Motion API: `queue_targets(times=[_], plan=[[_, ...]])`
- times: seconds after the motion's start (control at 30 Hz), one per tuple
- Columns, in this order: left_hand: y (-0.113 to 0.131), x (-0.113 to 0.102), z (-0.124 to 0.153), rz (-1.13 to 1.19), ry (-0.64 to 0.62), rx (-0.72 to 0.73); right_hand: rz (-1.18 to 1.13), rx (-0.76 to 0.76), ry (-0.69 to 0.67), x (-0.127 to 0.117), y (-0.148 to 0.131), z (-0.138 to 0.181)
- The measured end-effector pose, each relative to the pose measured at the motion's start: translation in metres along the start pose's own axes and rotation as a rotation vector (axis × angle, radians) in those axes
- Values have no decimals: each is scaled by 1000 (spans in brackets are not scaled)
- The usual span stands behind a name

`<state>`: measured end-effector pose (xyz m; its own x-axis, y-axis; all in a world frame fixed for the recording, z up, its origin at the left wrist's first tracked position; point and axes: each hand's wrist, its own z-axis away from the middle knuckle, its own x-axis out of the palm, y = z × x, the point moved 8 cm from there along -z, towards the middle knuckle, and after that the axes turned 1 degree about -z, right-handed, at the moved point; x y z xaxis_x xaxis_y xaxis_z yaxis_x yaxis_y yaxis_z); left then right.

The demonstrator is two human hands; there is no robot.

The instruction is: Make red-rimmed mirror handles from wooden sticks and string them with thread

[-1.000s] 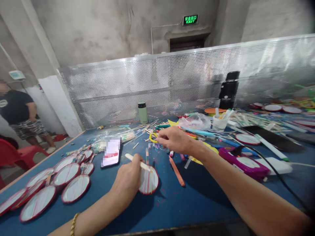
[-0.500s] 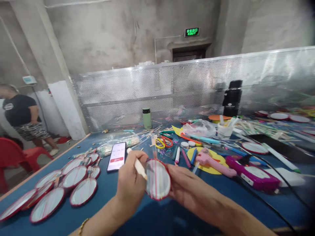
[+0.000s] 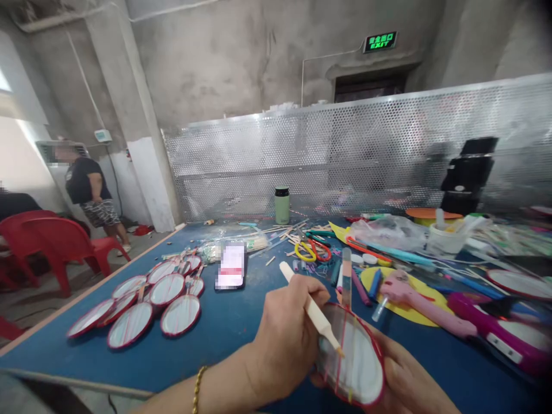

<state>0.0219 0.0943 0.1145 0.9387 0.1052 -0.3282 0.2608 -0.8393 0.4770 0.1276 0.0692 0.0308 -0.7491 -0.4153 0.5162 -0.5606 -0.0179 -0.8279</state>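
Observation:
My left hand [image 3: 284, 328], below which a gold bracelet circles the wrist, is closed around a cream-coloured marker pen [image 3: 318, 315]. The pen slants down to the right, its brownish tip over the face of a small round fan [image 3: 362, 365]. Whether the tip touches the face I cannot tell. The fan has a red rim, a pale translucent face with pink and yellow stripes, and a flat stick pointing away from me. My right hand [image 3: 403, 376] grips the fan's rim from the right and beneath; some of its fingers are hidden behind the fan.
Several similar fans [image 3: 130, 325] lie at the left, near a phone [image 3: 230, 264]. Beyond are a green tumbler [image 3: 282, 207] and scissors [image 3: 305, 250]. A pink glue gun [image 3: 425, 302] and a purple device [image 3: 487, 328] lie right. A person [image 3: 88, 184] stands past red chairs [image 3: 64, 247].
The view has swung left, so the table things sit further right or lower. Both hands, the marker pen and the fan appear lower right; the fan is tilted more. The grips are unchanged.

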Motion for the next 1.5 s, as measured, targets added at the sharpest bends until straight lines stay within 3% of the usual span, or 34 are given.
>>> queue_targets(times=[0.13,0.23,0.4,0.5,0.67,0.8,0.87,1.03,1.2,1.4,1.5], plan=[[7,0,-1,-8,-6,95,0,-2,82,-23,13,0],[12,-1,0,-27,0,157,66,10,104,-24,13,1],[13,-14,-2,-75,58,170,348,-134,147,-12,-20,11],[12,-34,-12,-94,121,136,669,-216,247,-9,-45,18],[16,-67,-39,-165,245,124,1461,-257,406,5,-58,19],[11,-67,-52,-246,231,159,2031,-490,472,31,-53,14],[0,-60,-52,-218,178,140,2189,-499,499,36,-47,9],[-30,-46,-43,-225,61,70,2290,-252,456,38,-36,-12],[-42,-45,-39,-208,-7,12,2318,-75,400,47,-23,-33],[-41,-42,-38,-182,-66,11,2397,55,316,52,-11,-48],[-40,-43,-37,-178,-66,9,2412,12,294,53,-10,-48]])
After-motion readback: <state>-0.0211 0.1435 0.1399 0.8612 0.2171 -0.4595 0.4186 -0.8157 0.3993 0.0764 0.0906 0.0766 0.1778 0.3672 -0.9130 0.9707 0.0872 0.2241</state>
